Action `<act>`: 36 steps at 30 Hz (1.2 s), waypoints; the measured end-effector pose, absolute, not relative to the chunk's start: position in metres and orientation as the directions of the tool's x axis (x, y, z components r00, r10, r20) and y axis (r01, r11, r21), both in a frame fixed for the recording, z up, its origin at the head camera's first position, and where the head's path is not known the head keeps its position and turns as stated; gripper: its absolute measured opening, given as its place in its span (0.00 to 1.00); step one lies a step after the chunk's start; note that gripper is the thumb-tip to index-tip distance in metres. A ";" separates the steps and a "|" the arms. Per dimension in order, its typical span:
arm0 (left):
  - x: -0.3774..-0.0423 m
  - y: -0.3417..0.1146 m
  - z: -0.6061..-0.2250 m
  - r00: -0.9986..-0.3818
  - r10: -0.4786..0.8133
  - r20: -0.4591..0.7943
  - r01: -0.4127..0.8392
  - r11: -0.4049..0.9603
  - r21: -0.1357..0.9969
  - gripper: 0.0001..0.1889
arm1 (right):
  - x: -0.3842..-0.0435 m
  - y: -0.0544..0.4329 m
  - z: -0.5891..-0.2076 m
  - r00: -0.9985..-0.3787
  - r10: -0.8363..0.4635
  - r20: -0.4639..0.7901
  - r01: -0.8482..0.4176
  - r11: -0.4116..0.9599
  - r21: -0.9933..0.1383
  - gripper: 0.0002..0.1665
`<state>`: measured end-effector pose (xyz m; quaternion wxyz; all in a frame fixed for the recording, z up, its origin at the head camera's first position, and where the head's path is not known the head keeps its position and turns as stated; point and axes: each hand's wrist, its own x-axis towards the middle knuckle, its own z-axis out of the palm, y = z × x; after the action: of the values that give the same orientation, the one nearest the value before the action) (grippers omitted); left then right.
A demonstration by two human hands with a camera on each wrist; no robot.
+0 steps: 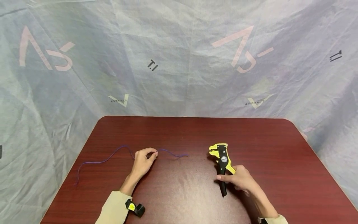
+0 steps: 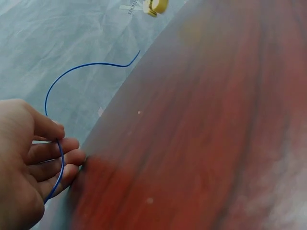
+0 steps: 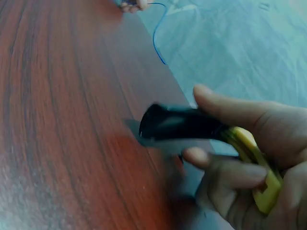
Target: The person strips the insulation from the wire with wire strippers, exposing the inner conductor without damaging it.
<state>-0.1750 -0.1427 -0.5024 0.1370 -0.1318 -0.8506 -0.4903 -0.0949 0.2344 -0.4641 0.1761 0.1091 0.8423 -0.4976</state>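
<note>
My left hand (image 1: pixel 143 162) pinches a thin blue wire (image 1: pixel 93 162) between thumb and fingers, low over the left middle of the table. A short end of the wire curves out to the right of the fingertips; its longer part trails left across the tabletop. In the left wrist view the wire (image 2: pixel 96 63) runs through the pinch and along the other fingers. My right hand (image 1: pixel 244 179) grips a yellow and black wire stripper (image 1: pixel 223 159) by its handles, its head pointing away from me. The right wrist view shows the black handle (image 3: pixel 180 124) between thumb and fingers.
The dark red wooden table (image 1: pixel 173 130) has rounded far corners. A grey printed sheet (image 1: pixel 184 62) hangs behind it and down both sides. A black device with a yellow mark (image 1: pixel 135 207) is strapped on the left sleeve cuff.
</note>
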 end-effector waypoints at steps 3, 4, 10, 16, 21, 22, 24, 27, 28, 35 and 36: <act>-0.176 -0.143 -0.502 -0.936 0.088 0.341 0.344 0.442 0.829 0.02 | -0.094 0.242 -0.468 -0.889 -0.100 -0.446 0.400 0.304 -0.865 0.24; -0.176 -0.143 -0.502 -0.938 0.088 0.335 0.339 0.429 0.837 0.02 | -0.094 0.244 -0.469 -0.884 -0.131 -0.450 0.404 0.272 -0.873 0.23; -0.175 -0.143 -0.501 -0.938 0.076 0.339 0.341 0.393 0.854 0.02 | -0.092 0.252 -0.476 -0.857 -0.279 -0.434 0.418 0.117 -0.901 0.09; -0.176 -0.141 -0.501 -0.938 0.050 0.342 0.336 0.367 0.868 0.02 | -0.092 0.256 -0.480 -0.863 -0.347 -0.367 0.404 -0.039 -0.914 0.09; -0.174 -0.141 -0.499 -0.941 0.048 0.336 0.330 0.366 0.870 0.02 | -0.091 0.258 -0.481 -0.868 -0.404 -0.287 0.405 -0.243 -0.882 0.13; -0.174 -0.141 -0.498 -0.942 0.051 0.332 0.327 0.364 0.872 0.02 | -0.091 0.258 -0.482 -0.866 -0.428 -0.257 0.403 -0.293 -0.867 0.14; -0.174 -0.141 -0.497 -0.942 0.061 0.330 0.328 0.364 0.871 0.02 | -0.092 0.258 -0.483 -0.857 -0.475 -0.201 0.404 -0.375 -0.834 0.16; -0.174 -0.141 -0.496 -0.943 0.070 0.324 0.327 0.360 0.874 0.02 | -0.093 0.254 -0.484 -0.848 -0.512 -0.135 0.401 -0.455 -0.795 0.17; -0.174 -0.141 -0.496 -0.944 0.073 0.323 0.327 0.355 0.876 0.03 | -0.093 0.253 -0.484 -0.848 -0.515 -0.125 0.401 -0.469 -0.786 0.18; -0.174 -0.140 -0.495 -0.945 0.051 0.324 0.321 0.337 0.885 0.03 | -0.094 0.248 -0.480 -0.866 -0.489 -0.108 0.360 -0.459 -0.812 0.17; -0.174 -0.140 -0.495 -0.946 0.051 0.320 0.318 0.337 0.886 0.03 | -0.093 0.247 -0.480 -0.869 -0.483 -0.104 0.353 -0.459 -0.816 0.16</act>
<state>-0.1736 -0.1395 -0.4948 0.1181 -0.1138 -0.8089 -0.5645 -0.0933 0.2466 -0.4795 0.2455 -0.0711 0.4587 -0.8511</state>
